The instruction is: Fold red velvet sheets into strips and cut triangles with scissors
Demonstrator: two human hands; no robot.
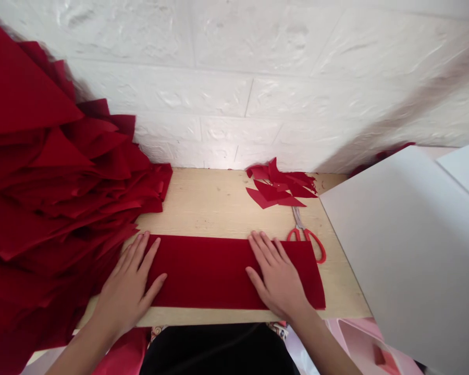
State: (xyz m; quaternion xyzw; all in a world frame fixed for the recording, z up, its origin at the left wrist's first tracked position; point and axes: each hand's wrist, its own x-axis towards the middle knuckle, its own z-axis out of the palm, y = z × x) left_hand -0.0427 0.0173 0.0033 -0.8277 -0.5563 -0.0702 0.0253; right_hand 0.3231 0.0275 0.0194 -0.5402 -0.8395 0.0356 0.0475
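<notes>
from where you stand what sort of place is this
Probably a small craft or sewing workspace: a red velvety fabric strip lies on a light wooden tabletop, with red-handled scissors beside it, cut red scraps behind, and a big heap of red pieces alongside.

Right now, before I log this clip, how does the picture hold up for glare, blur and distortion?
In the head view, the left hand, right hand and red fabric strip look sharp; glare brightens the white brick-textured wall just above the table's back edge; a brownish blur smears the wall's upper right; the red fabric pile's top edge goes soft; wide-angle distortion slants the wall's lines.
</notes>
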